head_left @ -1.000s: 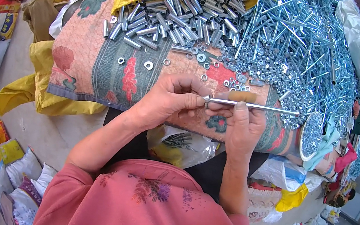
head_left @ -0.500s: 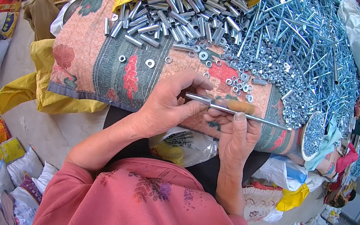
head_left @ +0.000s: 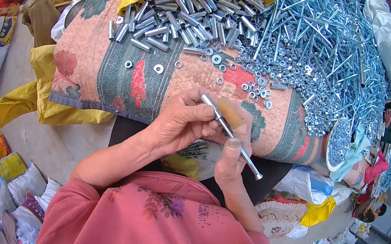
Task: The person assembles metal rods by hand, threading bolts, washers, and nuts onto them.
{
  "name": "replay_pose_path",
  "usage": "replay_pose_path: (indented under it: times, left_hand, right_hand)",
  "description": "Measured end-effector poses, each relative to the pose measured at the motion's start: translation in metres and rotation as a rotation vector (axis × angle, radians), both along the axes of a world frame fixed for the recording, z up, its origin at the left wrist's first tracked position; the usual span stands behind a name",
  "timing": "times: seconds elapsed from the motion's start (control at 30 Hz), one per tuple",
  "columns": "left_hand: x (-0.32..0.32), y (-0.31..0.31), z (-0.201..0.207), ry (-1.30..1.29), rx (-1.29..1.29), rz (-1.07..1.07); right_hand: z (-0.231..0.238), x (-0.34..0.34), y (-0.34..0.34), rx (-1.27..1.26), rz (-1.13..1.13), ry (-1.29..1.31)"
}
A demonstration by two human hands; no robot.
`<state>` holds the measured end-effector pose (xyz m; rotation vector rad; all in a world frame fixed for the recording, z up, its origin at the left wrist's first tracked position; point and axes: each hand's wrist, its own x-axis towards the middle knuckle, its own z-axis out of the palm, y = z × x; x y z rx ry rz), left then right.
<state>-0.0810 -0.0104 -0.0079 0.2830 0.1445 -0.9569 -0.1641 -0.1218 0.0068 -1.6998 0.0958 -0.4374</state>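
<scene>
Tilted since earlier: long bolt (head_left: 231, 133), level before, now slants head-down to right | left hand (head_left: 180, 122) fingers pinch its upper end | right hand (head_left: 232, 150) fingers grip mid-shaft | beyond: patterned cloth (head_left: 111, 74), washers (head_left: 158, 68), sleeves (head_left: 180, 19), bolt heap (head_left: 328, 46).

Long silvery bolt (head_left: 231, 136), slanted down to the right, just above the patterned cloth's near edge.

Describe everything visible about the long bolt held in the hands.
The long bolt is a slim, shiny silver rod that looks like plated steel. It slants from upper left down to lower right, with a wider end at the lower right tip. The left hand pinches its upper end, and the right hand grips its middle, thumb on top. It is held above the patterned cloth, not resting on it.
</scene>
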Motion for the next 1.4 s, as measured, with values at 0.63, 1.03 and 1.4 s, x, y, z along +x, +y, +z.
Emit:
replay_pose_path:
  times: [0.63, 1.03, 1.4]
  left_hand:
    - [0.005, 0.000, 0.001, -0.055, 0.163, -0.047]
    - [-0.024, -0.002, 0.020, -0.136, 0.161, -0.470]
    - [-0.021, -0.004, 0.012, -0.368, 0.231, -0.472]
  right_hand:
    - [0.018, 0.002, -0.067, -0.533, -0.425, 0.218]
    - [-0.003, 0.015, -0.103, -0.969, -0.381, 0.395]
    - [-0.003, 0.022, -0.111, -1.171, -0.335, 0.320]
